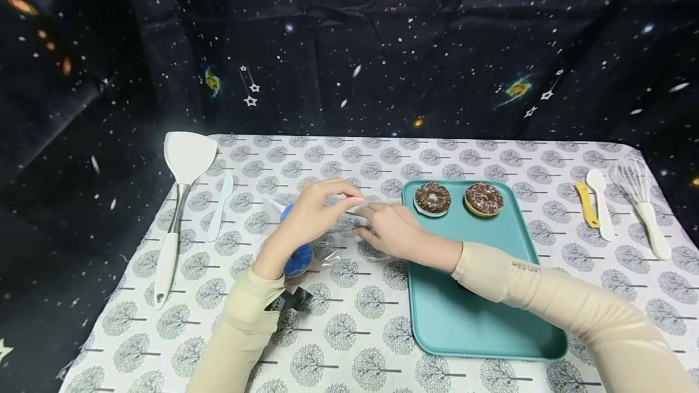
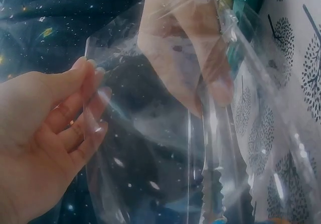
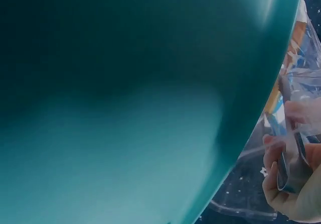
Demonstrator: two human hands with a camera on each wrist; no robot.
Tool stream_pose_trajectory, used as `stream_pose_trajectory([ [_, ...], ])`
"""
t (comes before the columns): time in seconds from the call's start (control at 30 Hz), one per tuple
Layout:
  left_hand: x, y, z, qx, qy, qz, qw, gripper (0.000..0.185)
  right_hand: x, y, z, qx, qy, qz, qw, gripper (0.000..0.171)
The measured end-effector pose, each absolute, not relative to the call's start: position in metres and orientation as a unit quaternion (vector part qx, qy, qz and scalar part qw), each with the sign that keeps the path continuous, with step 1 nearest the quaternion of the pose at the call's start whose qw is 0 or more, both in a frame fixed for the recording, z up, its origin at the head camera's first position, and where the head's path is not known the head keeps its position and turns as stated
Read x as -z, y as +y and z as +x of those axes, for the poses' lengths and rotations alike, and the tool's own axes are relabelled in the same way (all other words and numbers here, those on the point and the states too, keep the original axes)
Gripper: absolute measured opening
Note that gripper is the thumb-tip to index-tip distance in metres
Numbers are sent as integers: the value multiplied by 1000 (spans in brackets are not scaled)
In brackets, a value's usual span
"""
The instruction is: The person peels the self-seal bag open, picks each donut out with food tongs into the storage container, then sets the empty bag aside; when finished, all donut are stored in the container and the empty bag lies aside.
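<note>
My left hand point(image 1: 308, 214) pinches the rim of a clear plastic bag point(image 2: 135, 118) between thumb and fingertips. Beneath and beside that hand are two blue-iced doughnuts point(image 1: 298, 259), seen through the bag and partly hidden by the wrist. My right hand point(image 1: 395, 230) grips metal tongs point(image 3: 295, 176), whose bent end lies in the palm. In the left wrist view the serrated tong tips point into the bag, between its walls. Both hands stand close together, just left of a teal tray point(image 1: 469, 320).
Two chocolate-iced doughnuts point(image 1: 432, 199) with sprinkles sit at the tray's far end. A white spatula point(image 1: 180, 211) and a pale knife point(image 1: 221, 206) lie at left. On the right are a yellow-handled utensil point(image 1: 587, 205), a white spoon point(image 1: 601, 205) and a whisk point(image 1: 644, 211).
</note>
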State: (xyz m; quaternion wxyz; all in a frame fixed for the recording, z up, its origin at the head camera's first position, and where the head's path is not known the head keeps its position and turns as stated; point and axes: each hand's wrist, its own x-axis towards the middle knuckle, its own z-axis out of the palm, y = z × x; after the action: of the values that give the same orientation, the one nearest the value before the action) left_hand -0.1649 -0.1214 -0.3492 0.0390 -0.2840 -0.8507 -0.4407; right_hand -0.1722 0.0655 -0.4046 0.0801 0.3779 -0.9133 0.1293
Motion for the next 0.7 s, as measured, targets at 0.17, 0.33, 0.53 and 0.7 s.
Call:
stream_pose_trajectory([
  [0.17, 349, -120, -165, 448, -845, -289, 39, 12, 404, 66, -172, -121, -909, 389, 85, 31],
  [0.33, 349, -119, -165, 446, -844, -297, 37, 11, 404, 67, -172, -122, -900, 404, 106, 31],
  [0.53, 350, -119, -166, 431, -855, -287, 36, 13, 402, 74, -172, -120, -908, 386, 111, 35],
  [0.7, 350, -119, -166, 428, -858, -283, 35, 14, 397, 90, -167, -100, -914, 376, 114, 40],
])
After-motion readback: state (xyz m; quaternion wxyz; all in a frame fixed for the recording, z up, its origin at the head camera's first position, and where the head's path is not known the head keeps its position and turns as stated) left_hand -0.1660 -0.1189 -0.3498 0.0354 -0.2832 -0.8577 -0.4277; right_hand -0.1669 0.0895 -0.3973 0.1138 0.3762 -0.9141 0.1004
